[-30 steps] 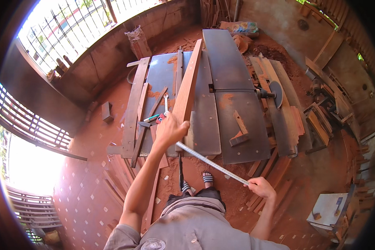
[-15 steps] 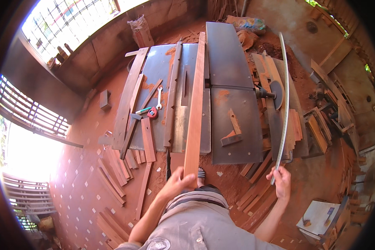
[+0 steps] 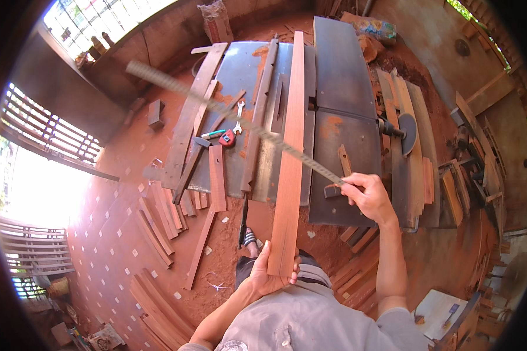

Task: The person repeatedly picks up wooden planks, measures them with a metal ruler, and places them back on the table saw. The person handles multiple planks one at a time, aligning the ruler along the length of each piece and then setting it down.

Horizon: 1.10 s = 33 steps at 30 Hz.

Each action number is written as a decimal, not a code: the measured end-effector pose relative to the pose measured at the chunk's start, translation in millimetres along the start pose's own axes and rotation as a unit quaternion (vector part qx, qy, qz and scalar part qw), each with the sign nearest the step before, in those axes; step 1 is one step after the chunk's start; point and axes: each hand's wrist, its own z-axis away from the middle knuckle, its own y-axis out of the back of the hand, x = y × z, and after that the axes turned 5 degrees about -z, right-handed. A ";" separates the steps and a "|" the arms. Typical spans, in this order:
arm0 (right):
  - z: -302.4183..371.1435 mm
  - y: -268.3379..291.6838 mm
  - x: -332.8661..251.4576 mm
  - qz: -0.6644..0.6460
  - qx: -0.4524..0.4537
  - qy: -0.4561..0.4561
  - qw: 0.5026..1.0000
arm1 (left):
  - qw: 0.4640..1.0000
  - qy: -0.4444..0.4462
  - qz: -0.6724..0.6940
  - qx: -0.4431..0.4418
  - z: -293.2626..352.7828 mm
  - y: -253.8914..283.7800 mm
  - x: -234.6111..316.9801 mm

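Observation:
My left hand [image 3: 269, 274] is closed around the near end of a long reddish wooden board [image 3: 286, 225], thumb along one side and fingertips showing at the other. The board stretches away from me over the metal worktable [image 3: 228, 64], its broad face up. In my right hand [image 3: 369, 198] I grip the near end of a long thin ruler [image 3: 257, 130]. It slants up to the far left, crossing above the board, and its far end is blurred. A hammer-like tool with a wooden handle [image 3: 345, 161] lies on the dark table plate below my right hand.
On the worktable lie a wrench [image 3: 239, 117], a red tape measure [image 3: 226, 138], a green marker [image 3: 214, 134] and a short wooden piece [image 3: 217, 178]. A round disc blade [image 3: 408, 134] stands at the right. Wood strips [image 3: 158, 298] cover parts of the dusty floor.
The ruler has swung from upright at the right to a slant across the table, my right hand moving up and left. My left hand has shifted to cup the board's end, whose broad face now shows.

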 end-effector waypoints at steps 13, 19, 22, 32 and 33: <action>-47.6 -39.9 2.6 0.082 -0.079 0.041 0.993 | 1.000 0.002 -0.005 -0.025 3.5 -18.4 3.0; -52.6 -41.7 6.5 0.093 -0.066 0.047 0.992 | 0.999 0.017 -0.031 0.028 5.6 -31.1 4.7; -54.0 -42.3 7.8 0.098 -0.063 0.067 0.991 | 0.999 0.018 -0.025 0.028 6.2 -33.1 5.7; -55.1 -44.4 4.2 0.099 -0.050 0.058 0.992 | 0.999 0.022 -0.032 0.030 6.9 -35.8 9.1; -55.1 -45.0 4.7 0.101 -0.047 0.066 0.992 | 0.999 0.022 -0.031 0.032 7.0 -35.7 9.0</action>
